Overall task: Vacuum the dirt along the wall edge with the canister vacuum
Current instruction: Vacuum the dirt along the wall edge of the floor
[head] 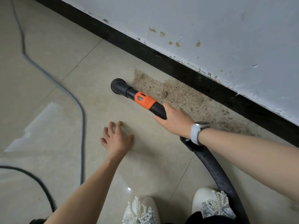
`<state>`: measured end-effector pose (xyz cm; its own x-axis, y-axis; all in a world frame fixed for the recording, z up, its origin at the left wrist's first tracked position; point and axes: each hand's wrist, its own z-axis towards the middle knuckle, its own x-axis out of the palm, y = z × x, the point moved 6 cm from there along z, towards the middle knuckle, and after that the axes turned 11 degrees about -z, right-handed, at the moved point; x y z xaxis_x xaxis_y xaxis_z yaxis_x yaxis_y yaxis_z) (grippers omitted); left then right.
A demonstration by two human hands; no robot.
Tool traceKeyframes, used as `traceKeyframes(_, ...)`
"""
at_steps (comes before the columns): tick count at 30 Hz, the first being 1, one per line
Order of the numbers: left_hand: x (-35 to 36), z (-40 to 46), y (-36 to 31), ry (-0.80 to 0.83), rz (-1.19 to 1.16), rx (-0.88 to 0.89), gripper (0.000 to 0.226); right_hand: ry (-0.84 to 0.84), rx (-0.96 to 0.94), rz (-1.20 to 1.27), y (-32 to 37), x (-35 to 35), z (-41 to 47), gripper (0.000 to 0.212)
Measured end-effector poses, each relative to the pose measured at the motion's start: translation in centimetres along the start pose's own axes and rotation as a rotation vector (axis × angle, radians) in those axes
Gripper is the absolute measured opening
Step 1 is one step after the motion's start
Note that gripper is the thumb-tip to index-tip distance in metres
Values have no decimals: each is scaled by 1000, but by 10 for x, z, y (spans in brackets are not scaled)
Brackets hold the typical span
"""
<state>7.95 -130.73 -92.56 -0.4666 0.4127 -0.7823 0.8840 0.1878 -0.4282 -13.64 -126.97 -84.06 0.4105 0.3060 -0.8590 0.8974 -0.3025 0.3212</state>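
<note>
The dirt lies as a long sandy band on the floor against the black baseboard, its long axis running from far-left to near-right along the wall. The round nozzle sits on the tile just left of the band's far end — beside it, not on it. The wand points back toward the right hand, which grips its black end; so the next sweep looks to go rightward into the band. The left hand lies farther off, fingers spread loosely over the floor, holding nothing. The ribbed hose trails near-right.
</note>
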Motion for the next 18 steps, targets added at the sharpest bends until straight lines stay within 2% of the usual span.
traceKeyframes(2, -8, 0, -8, -12, -68, -8, 61, -34, -6, -56, 10, -10, 9, 35)
traceKeyframes(4, -20, -2, -23, -77, -276, 18, 49, -68, -15, -109, 16, -15, 7, 38)
traceKeyframes(6, -25, -5, -44, -54, -696, -22, 42, -83, -33, -148, 17, -12, -4, 37)
traceKeyframes(8, -22, -6, -68, 92, -1099, -115, 39, -73, -45, -168, 13, -4, -20, 35)
traceKeyframes(9, -19, -5, -79, 160, -1200, -147, 39, -59, -41, -170, 10, 0, -28, 34)
traceKeyframes(11, -14, 1, -97, 226, -1175, -162, 41, -35, -16, -162, 3, 8, -43, 34)
traceKeyframes(14, -4, 3, -113, 231, -1054, -214, 43, -28, 30, -146, -3, 13, -56, 34)
traceKeyframes(18, -3, 13, -129, 243, -1040, -224, 42, -43, 68, -89, -6, 3, -47, 34)
